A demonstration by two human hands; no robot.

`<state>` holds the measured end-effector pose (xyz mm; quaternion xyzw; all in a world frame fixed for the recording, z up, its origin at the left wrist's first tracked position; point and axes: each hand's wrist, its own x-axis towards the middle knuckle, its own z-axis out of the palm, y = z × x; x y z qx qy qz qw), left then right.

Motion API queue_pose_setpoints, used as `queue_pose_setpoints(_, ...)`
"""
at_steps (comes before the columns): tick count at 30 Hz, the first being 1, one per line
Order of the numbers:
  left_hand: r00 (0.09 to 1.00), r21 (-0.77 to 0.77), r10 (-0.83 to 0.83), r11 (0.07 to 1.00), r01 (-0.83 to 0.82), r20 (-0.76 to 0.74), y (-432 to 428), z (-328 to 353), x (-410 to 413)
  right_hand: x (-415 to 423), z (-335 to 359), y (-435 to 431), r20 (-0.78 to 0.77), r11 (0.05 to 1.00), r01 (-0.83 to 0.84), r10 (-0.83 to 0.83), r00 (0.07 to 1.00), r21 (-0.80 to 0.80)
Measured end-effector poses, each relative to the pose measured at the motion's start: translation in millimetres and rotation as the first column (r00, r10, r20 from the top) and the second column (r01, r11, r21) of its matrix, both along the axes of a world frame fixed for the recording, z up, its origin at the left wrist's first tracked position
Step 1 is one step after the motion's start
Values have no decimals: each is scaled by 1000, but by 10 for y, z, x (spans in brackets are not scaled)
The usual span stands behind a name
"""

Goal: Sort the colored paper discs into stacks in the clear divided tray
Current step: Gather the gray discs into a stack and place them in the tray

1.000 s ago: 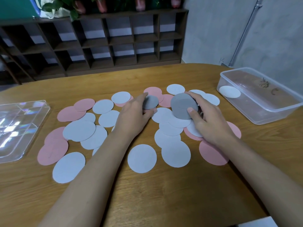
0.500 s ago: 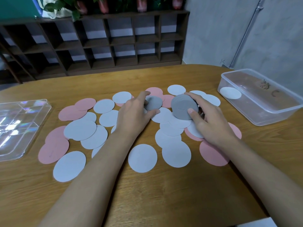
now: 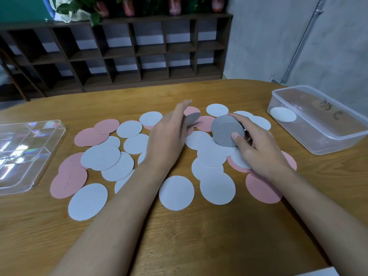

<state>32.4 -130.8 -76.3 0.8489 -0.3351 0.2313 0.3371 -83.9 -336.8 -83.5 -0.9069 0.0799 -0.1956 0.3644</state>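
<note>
Left hand lifts grey disc, wooden table, shelving

The wooden surface carries white discs and pink discs scattered beneath and around the fingers. A clear divided tray lies well to their left, and a clear tub to their right.

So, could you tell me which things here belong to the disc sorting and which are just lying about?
Job: grey stack in right hand; grey disc in left hand; pink discs, white discs; clear divided tray.
Lying about: plastic tub, shelf unit, plants.
</note>
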Motion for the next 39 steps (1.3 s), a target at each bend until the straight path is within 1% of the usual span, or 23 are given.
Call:
queue_pose_setpoints(3,998,-136,-27,990,18,-61,-2,20,-56,2,1,2,6,1000,1,-1,1000,-3)
queue_pose_setpoints(7,974,-372,-109,928,28,-197,39,91,-162,-4,6,-1,18,1000,12,-13,1000,4)
queue_pose_setpoints(8,967,-401,-134,915,37,-218,51,106,-183,-5,11,0,17,1000,14,-14,1000,8)
queue_pose_setpoints(11,936,-419,-217,904,86,-276,68,139,-226,-23,34,11,23,1000,12,-13,1000,17)
queue_pose_setpoints(14,863,-458,-327,879,129,-384,44,149,-233,-39,55,14,41,999,8,-10,999,46)
queue_pose_setpoints(16,832,-467,-368,871,152,-414,12,123,-262,-50,66,18,33,997,-4,2,999,79)
queue_pose_setpoints(17,832,-462,-368,873,156,-415,-6,101,-278,-56,72,27,25,995,-17,15,1000,95)
queue_pose_setpoints(20,866,-423,-317,896,138,-388,-57,20,-316,-69,91,76,7,990,-65,64,998,128)
queue_pose_setpoints(23,900,-394,-262,912,114,-348,-94,-10,-362,-72,80,104,28,981,-90,87,996,173)
queue_pose_setpoints(26,909,-370,-228,925,89,-350,-108,-16,-384,-80,72,124,16,974,-121,120,993,192)
queue_pose_setpoints(28,899,-385,-233,920,80,-371,-105,-20,-379,-83,68,137,-4,970,-150,154,988,189)
queue_pose_setpoints(30,895,-392,-228,918,66,-384,-105,-21,-377,-77,63,150,-47,979,-153,160,986,137)
queue_pose_setpoints(34,922,-366,-198,928,67,-332,-117,-26,-389,-81,53,195,-162,983,-139,120,979,-116)
queue_pose_setpoints(36,939,-335,-183,939,80,-290,-123,-22,-400,-81,55,199,-161,978,-129,103,982,-163)
queue_pose_setpoints(39,942,-314,-203,943,114,-266,-107,-5,-398,-84,55,176,-124,978,-107,86,989,-176)
